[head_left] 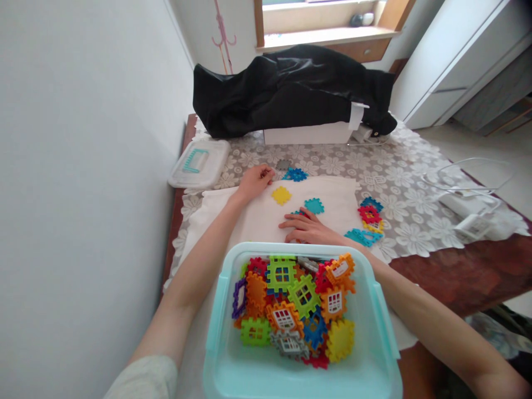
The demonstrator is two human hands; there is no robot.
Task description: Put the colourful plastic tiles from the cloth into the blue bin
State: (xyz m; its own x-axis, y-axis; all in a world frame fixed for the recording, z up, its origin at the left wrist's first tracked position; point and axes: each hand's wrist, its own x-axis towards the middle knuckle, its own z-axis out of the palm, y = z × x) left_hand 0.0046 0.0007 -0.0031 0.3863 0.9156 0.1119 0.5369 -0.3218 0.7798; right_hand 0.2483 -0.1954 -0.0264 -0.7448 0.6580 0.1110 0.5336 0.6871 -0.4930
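Observation:
My left hand rests at the far edge of a white cloth, its fingers curled; whatever they hold, if anything, is hidden. Just right of it lie a grey building tile and some blue toothed pieces. My right hand is spread over red and blue pieces on the cloth, partly covering them. Beyond its fingers sit a teal tile and a yellow tile. Nearest me stands a light-blue bin with many colourful toothed tiles inside.
Right of the cloth are stacked red, blue and yellow pieces and teal triangular pieces. A clear lid with a teal handle lies far left, beside the wall. Black fabric covers a white box at the back. A white device stands right.

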